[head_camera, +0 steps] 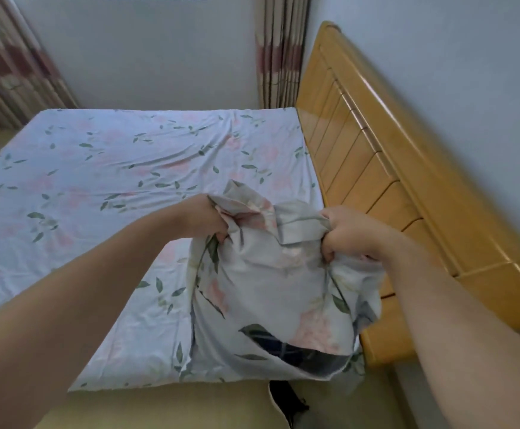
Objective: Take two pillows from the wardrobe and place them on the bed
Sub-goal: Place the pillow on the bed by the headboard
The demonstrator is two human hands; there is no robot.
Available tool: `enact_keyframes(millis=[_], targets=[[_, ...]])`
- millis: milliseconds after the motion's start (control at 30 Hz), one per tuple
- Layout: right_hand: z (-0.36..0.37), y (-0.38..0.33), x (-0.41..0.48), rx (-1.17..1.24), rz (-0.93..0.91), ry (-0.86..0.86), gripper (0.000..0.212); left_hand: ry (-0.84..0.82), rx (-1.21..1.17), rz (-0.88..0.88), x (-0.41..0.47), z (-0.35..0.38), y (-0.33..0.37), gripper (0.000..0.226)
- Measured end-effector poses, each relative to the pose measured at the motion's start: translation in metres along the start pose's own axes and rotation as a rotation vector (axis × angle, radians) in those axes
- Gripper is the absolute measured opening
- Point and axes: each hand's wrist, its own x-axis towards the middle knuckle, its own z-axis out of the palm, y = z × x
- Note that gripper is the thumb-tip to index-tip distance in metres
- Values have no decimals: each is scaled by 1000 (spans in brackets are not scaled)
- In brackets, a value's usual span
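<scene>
Pale floral cotton is covering the one pillow (271, 292) in view, which is hanging bunched between two hands over the near corner of the bed (159, 407), close to the headboard. The left hand (204, 216) is clenching the cover's top left edge, fingers curled into the cloth; the right hand (350, 233) is gripping the top right edge the same way. The pillow's lower end is sagging to the near edge of the sheet; whether it is touching, I cannot tell. The one sheet (97, 181), matching in pattern, is lying nearly flat with a few creases, leaving wide open room to the left and far side. One wooden headboard (376, 156) is running along the right, against the wall (438, 72). Two striped curtains (278, 51) (7, 66) are hanging at the far side. A small dark object (286, 400), too unclear to name, is lying below the pillow.
</scene>
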Motion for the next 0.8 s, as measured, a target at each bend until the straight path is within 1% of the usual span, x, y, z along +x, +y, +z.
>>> enact_keyframes(millis=[100, 200, 267, 400, 467, 533, 600, 633, 667, 700, 767, 800], targets=[[-15, 26, 29, -49, 8, 71, 24, 38, -91, 36, 34, 5, 6, 27], [-36, 47, 73, -119, 17, 195, 20, 139, 73, 62, 81, 6, 17, 31], [-54, 57, 102, -179, 33, 303, 21, 234, 121, 72, 116, 4, 29, 38], [-86, 69, 136, -262, -32, 550, 24, 489, 98, 102, 177, 9, 40, 36], [-89, 81, 146, -264, -65, 632, 27, 613, 120, 163, 195, 23, 38, 29], [-86, 100, 159, -265, -82, 680, 32, 709, 259, 272, 215, 40, 29, 26], [-72, 124, 169, -296, -74, 666, 53, 770, 326, 364, 228, 60, 13, 30], [-63, 137, 175, -330, -62, 647, 60, 788, 322, 383, 234, 71, 4, 34], [-50, 154, 185, -379, -47, 637, 58, 789, 329, 396, 244, 86, -5, 37], [-35, 170, 194, -449, -22, 625, 51, 756, 360, 407, 253, 101, -17, 39], [2, 208, 216, -574, 67, 528, 40, 623, 480, 431, 274, 141, -47, 46], [17, 223, 223, -605, 122, 425, 40, 503, 534, 407, 280, 158, -62, 53]])
